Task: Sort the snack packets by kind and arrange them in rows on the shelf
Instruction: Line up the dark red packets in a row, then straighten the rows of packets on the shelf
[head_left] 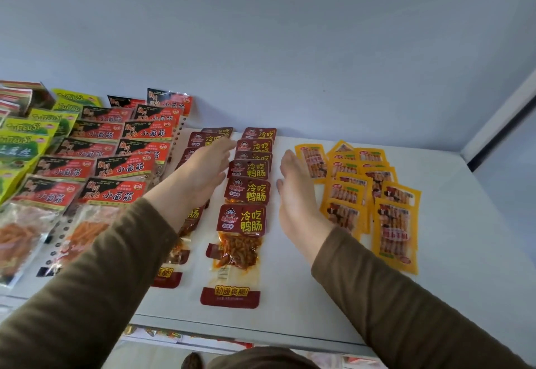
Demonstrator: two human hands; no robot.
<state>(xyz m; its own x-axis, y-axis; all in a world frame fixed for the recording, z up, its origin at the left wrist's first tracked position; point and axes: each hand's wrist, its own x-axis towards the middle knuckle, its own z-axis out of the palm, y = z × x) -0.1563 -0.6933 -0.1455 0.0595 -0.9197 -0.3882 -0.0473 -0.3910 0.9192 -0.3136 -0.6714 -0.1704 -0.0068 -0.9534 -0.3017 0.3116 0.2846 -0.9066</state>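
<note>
Two flat hands (empty) flank dark-red packets [247, 191]; yellow packets [377, 194] right.

Shop setting: white display shelf [435, 252] stocked with many identical snack packets in rows by kind, green packets [20, 148], red-black packets [116, 165], maroon packets [246, 194], yellow packets [391, 223]; more stock on shelf below

"冷吃鸭肠" on maroon packets [246, 191], "小面筋" on red packets [121, 165]
</note>
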